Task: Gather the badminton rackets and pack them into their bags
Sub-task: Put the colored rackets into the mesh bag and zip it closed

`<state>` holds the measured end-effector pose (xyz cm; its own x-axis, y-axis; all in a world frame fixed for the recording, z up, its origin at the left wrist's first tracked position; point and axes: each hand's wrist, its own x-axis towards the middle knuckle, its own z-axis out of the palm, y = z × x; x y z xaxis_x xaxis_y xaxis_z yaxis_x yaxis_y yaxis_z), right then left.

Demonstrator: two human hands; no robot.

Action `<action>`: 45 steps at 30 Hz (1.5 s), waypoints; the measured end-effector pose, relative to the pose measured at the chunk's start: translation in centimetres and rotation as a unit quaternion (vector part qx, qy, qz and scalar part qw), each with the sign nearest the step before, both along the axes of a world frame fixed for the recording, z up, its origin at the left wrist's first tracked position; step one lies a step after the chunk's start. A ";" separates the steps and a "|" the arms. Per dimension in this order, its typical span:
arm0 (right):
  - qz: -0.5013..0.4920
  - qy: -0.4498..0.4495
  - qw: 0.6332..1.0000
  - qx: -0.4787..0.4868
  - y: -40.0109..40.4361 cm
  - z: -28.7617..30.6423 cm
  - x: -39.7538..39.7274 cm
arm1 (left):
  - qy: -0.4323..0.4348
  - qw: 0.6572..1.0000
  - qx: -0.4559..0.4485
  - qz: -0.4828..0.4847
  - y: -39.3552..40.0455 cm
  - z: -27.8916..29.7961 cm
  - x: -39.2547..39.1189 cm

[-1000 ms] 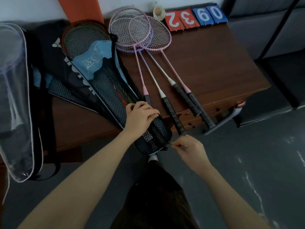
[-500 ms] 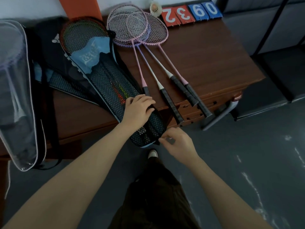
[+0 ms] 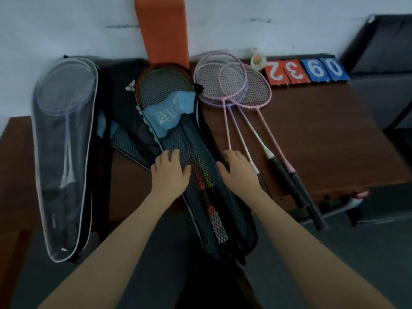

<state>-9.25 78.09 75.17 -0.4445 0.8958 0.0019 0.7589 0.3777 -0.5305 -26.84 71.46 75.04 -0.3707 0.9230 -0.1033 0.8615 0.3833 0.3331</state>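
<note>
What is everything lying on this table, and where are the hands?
mesh racket bag: one, black mesh with a blue patch, middle of the table, its end hanging over the front edge, dark-framed rackets inside.
clear racket bag: one, see-through with pale trim, left side, pale racket inside.
loose rackets: several overlapping, pink and lilac, right of the mesh bag.
shuttlecock: one, white, by the wall.
score cards: four, two red, two blue, back right.
orange board: one, leaning on the wall.
table: one, dark brown wood.
left hand: flat on the mesh bag.
right hand: flat at the bag's right edge.
</note>
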 end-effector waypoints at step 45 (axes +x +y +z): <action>0.044 0.098 0.993 0.043 -3.2 0.1 -39.4 | -0.156 0.967 0.160 0.125 -5.2 -0.4 -35.3</action>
<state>-48.60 74.88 75.27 -0.5046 0.8463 0.1708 0.6061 0.4881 -0.6280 -62.14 66.21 74.68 -0.5840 0.8112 0.0301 0.5933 0.4013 0.6978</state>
